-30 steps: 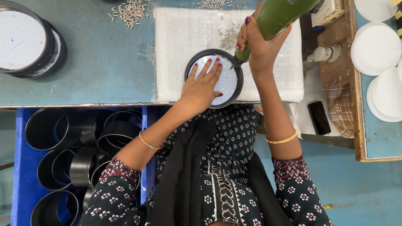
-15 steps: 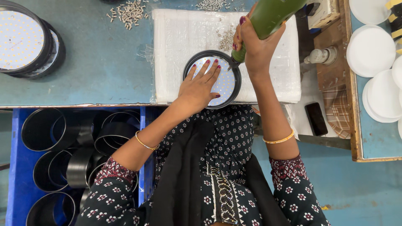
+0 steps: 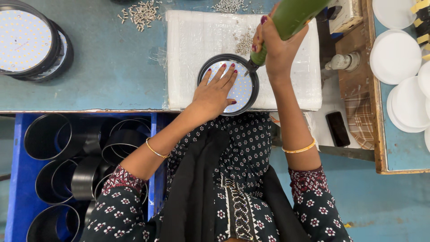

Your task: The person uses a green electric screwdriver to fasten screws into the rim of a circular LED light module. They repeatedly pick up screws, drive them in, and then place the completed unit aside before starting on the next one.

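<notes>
Left hand (image 3: 217,92) lies flat, fingers spread, pressing on the round light panel (image 3: 239,87) in its black ring, which sits on the white foam pad (image 3: 197,54). Right hand (image 3: 275,49) is wrapped tight around a green screwdriver (image 3: 293,18), tip at the panel's edge. Loose screws (image 3: 244,42) nearby.

A worn, blue-green painted workbench top (image 3: 103,67) is seen from above, evenly lit. A blue plastic crate (image 3: 18,179) is set below its near edge. To the right, a wooden-framed side table (image 3: 380,148) is placed, its top painted blue. A blue-green floor (image 3: 376,206) is seen beneath.
</notes>
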`<state>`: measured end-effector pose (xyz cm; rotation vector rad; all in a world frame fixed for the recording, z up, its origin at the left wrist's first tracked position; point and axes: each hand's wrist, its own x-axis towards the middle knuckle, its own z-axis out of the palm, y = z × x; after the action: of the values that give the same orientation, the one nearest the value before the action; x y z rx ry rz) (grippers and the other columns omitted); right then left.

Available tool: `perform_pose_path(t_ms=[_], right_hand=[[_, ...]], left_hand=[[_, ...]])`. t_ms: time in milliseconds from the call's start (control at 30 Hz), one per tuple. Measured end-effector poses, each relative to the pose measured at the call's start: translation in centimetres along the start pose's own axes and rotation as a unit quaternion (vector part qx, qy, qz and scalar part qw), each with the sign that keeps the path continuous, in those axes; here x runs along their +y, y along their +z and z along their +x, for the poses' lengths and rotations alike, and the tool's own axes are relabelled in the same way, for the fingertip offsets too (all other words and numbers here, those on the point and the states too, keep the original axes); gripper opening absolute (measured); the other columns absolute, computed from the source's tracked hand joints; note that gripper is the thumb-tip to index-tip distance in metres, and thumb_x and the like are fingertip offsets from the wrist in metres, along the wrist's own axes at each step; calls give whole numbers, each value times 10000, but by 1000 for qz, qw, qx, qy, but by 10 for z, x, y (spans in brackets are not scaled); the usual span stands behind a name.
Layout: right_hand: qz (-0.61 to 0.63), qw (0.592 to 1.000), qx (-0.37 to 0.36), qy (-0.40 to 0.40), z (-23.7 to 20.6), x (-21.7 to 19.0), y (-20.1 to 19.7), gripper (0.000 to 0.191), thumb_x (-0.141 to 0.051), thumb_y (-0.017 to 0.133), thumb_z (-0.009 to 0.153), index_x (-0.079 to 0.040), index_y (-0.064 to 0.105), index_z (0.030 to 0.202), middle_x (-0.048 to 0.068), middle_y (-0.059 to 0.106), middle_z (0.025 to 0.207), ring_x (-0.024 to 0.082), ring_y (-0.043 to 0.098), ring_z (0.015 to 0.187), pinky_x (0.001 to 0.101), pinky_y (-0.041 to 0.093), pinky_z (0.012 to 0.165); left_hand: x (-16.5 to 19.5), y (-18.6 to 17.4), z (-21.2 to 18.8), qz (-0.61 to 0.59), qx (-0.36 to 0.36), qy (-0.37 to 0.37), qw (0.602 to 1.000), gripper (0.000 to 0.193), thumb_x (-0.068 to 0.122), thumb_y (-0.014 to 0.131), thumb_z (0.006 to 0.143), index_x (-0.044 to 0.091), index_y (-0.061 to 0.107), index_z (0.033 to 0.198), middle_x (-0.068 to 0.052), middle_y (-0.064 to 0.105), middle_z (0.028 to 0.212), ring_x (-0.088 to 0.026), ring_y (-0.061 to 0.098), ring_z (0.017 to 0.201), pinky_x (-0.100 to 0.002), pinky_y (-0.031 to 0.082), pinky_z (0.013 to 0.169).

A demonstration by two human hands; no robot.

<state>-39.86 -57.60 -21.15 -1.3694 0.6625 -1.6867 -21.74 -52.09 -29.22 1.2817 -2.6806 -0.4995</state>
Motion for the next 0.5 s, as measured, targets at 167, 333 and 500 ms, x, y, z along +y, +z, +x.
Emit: perform_pose_path(t_ms=[167,333,500], right_hand=[[32,999,5,10,4,-16,-1,187,-31,646,1111,11,469,1067,110,489,709,188,491,532,321,445,516],[53,998,43,0,6,-41,3,170,-54,645,1084,-10,484,1117,125,515,752,207,507,532,336,459,516],[40,999,29,-4,-1,-61,1,177,-60,656,1085,-6,489,1102,120,488,691,206,478,507,341,450,515]], left_hand=[[-34,-16,37,-199,135,-49,969,192,211,647,1014,136,733,1168,-75,707,1236,-304,642,1196,-475,431,1118],[-72,-30,98,-257,264,0,930,103,81,745,874,19,719,951,-138,706,927,-268,717,808,-374,560,744],[-84,-29,128,-260,259,61,928,134,9,770,802,15,725,928,-133,686,923,-242,727,805,-349,578,742]])
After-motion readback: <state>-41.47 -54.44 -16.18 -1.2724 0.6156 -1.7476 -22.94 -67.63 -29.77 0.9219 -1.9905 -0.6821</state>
